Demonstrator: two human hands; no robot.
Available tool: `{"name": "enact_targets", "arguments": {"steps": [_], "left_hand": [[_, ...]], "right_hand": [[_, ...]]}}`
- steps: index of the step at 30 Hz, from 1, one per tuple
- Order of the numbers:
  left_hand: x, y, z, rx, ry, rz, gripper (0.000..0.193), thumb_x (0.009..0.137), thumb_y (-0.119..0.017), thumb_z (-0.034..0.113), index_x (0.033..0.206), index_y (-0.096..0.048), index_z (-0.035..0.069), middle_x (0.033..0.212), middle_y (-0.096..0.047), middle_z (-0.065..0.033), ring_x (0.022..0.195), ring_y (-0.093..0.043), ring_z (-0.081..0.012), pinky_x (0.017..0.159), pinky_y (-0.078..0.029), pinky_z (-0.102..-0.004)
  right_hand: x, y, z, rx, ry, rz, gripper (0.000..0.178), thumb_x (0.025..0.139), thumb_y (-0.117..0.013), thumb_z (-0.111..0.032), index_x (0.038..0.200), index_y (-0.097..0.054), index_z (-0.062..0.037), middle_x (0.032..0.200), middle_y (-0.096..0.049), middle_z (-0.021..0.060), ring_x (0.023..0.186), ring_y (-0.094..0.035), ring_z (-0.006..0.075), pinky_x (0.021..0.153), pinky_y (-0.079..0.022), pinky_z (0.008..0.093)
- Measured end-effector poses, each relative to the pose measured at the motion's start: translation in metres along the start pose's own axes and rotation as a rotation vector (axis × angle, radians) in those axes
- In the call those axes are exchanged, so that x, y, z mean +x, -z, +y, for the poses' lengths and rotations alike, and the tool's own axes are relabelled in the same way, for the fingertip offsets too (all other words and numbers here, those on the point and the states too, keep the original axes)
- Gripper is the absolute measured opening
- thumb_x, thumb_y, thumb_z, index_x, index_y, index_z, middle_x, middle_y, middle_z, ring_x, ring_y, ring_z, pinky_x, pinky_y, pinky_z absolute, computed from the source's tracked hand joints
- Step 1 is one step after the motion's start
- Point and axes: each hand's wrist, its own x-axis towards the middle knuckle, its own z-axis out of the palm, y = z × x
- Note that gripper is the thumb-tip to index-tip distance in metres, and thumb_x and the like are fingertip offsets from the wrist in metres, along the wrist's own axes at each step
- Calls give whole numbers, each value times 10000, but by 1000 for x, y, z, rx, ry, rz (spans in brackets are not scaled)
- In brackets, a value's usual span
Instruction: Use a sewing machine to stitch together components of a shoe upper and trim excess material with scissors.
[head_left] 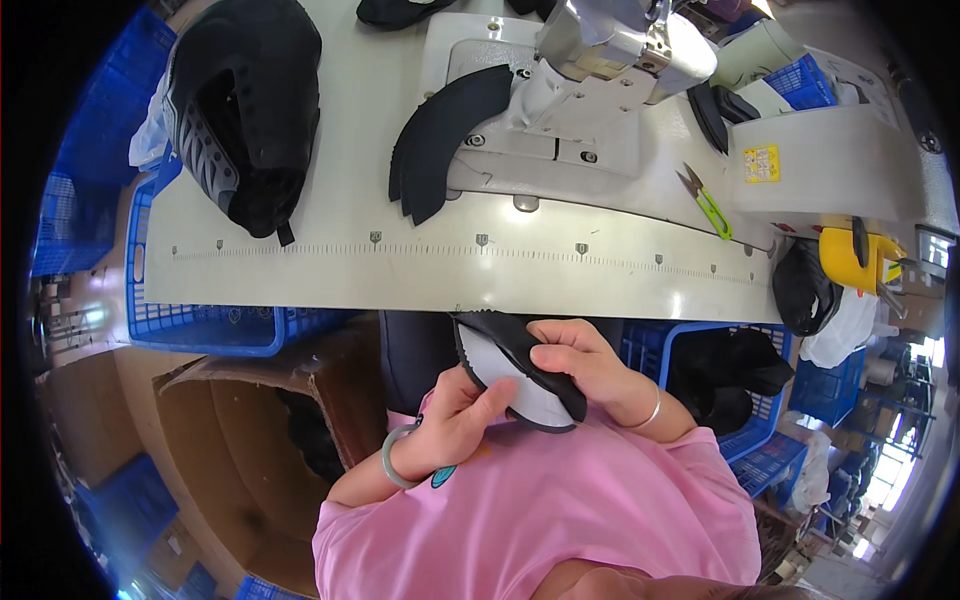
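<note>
In front of my chest, just below the table's near edge, I hold a black shoe upper with a white inner side turned up. My left hand is closed on its left edge, the thumb lying on the white part. From the right, my right hand grips the black top edge with thumb and fingers. Some of the fingers are hidden under the piece. Farther away, several curved black pieces lie fanned on the bed of a sewing machine.
Stacked black shoe uppers lie at the table's left. Green-handled thread snips rest right of the machine. A yellow holder hangs at the right end. Below stand a cardboard box, a left blue crate and a right blue crate with black pieces.
</note>
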Motion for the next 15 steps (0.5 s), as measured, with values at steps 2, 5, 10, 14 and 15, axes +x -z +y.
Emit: {"name": "enact_targets", "arguments": {"steps": [2,5,10,14,15], "left_hand": [[-1,-2,-1,-54,-19,-11,189,975,-515,126,1003,-611,-34,853,-636,-26,747,-551,-69,650,-465,-230],[3,-3,3,-82,-8,-14,166,963,-545,117,954,-622,-30,803,-636,-29,653,-558,-73,587,-463,-228],[3,-2,4,70,-115,-42,152,949,-562,93,874,-639,-15,672,-611,-19,568,-539,-73,529,-431,-223],[3,-4,6,35,-105,-33,156,947,-563,87,855,-642,-11,629,-592,-16,571,-536,-70,516,-413,-216],[2,-5,8,3,-97,-32,156,947,-563,87,855,-641,-12,629,-590,-16,567,-534,-69,515,-411,-215]], "right_hand": [[-1,-14,-3,118,-40,74,188,915,-558,-191,806,-557,-37,728,-548,-33,617,-458,25,546,-385,198],[-1,-12,5,264,-71,133,197,888,-549,-182,897,-598,8,805,-645,63,687,-597,92,629,-486,212],[-3,-15,8,379,-67,49,221,891,-542,-194,869,-570,25,795,-648,99,689,-632,139,644,-517,242],[-3,-17,8,379,-71,47,222,889,-551,-202,856,-567,17,787,-647,95,665,-625,129,623,-509,235],[-3,-16,10,377,-67,51,224,890,-552,-206,857,-568,15,788,-646,94,664,-624,125,620,-507,232]]}}
